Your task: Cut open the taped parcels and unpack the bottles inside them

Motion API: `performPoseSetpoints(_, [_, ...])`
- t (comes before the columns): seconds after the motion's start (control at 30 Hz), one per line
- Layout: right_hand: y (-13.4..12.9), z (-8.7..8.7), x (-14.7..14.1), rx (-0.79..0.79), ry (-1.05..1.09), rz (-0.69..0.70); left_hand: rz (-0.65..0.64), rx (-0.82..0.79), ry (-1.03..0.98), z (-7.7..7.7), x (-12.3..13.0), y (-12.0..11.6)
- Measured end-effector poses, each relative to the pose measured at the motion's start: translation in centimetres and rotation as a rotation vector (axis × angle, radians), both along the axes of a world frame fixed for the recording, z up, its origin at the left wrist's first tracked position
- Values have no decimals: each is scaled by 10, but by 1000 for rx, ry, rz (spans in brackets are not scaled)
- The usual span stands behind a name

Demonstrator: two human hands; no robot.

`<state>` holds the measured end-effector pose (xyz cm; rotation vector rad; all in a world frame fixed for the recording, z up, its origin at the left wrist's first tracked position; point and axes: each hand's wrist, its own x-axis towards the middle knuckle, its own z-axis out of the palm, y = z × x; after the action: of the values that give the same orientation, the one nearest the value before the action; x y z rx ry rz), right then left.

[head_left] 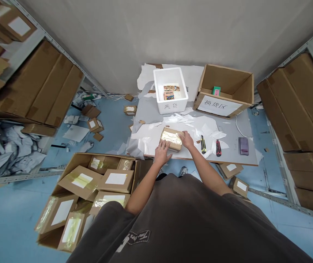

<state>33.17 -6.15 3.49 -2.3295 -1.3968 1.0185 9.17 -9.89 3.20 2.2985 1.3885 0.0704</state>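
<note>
One table [230,135] carries one parcel [172,137], two knives [203,144], one white bin [182,104], one carton [222,76] and one blurred item [243,146]. The bin holds two packets [169,95], the carton one green pack [216,91]. One big carton [48,241] holds at least seven boxes [116,179]. Two shoes [184,170] and two racks [22,178] show.

right of the grip, a pixelated item [243,146] is unreadable. the taped box [172,137] hides its underside.
</note>
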Motion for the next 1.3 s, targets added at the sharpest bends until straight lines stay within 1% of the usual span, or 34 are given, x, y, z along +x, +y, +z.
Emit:
performPoseSetpoints(0.13, [-1, -2, -1, 12, 20, -17, 1, -11, -7, -2, -1, 0])
performPoseSetpoints(0.23, [-3, 0, 0, 6, 14, -23, -7, -39, 4, -2, -1, 6])
performPoseSetpoints(0.33, [-8, 1, 2, 1, -47, -19, -5, -70, 9, 0, 1, 26])
performPoseSetpoints(0.43, [-14, 0, 3, -11, -76, -13, -11, -68, -9, 0, 2, 55])
performPoseSetpoints(0.5, [-20, -3, 3, -22, -79, -23, -26, -60, -21, -1, -2, 72])
performPoseSetpoints(0.57, [-27, -5, 1, -21, -78, -42, -46, -61, -51, -4, -8, 81])
performPoseSetpoints(0.6, [-32, -6, 0, -6, -67, -53, -50, -73, -71, -6, -11, 82])
performPoseSetpoints(0.67, [-42, -8, -4, 54, -8, -65, -57, -126, -116, -12, -16, 75])
performPoseSetpoints(0.73, [-51, -10, -8, 134, 65, -51, -77, -193, -173, -20, -16, 62])
performPoseSetpoints(0.8, [-59, -11, -11, 191, 100, -7, -80, -222, -254, -29, -11, 49])
performPoseSetpoints(0.87, [-65, -13, -10, 202, 108, 68, -25, -192, -337, -36, -3, 40])
performPoseSetpoints(0.93, [-67, -14, -6, 185, 113, 135, 43, -144, -387, -40, 5, 38])
performPoseSetpoints(1.03, [-64, -10, 2, 191, 103, 158, 92, -120, -377, -37, 15, 41])
performPoseSetpoints(1.13, [-50, 3, 14, 242, 88, 171, 142, -107, -337, -25, 20, 50])
performPoseSetpoints(1.23, [-23, 15, 24, 267, 78, 204, 202, -75, -351, -14, 27, 66])
performPoseSetpoints(1.3, [1, 15, 26, 249, 63, 206, 267, -61, -366, -14, 34, 81])
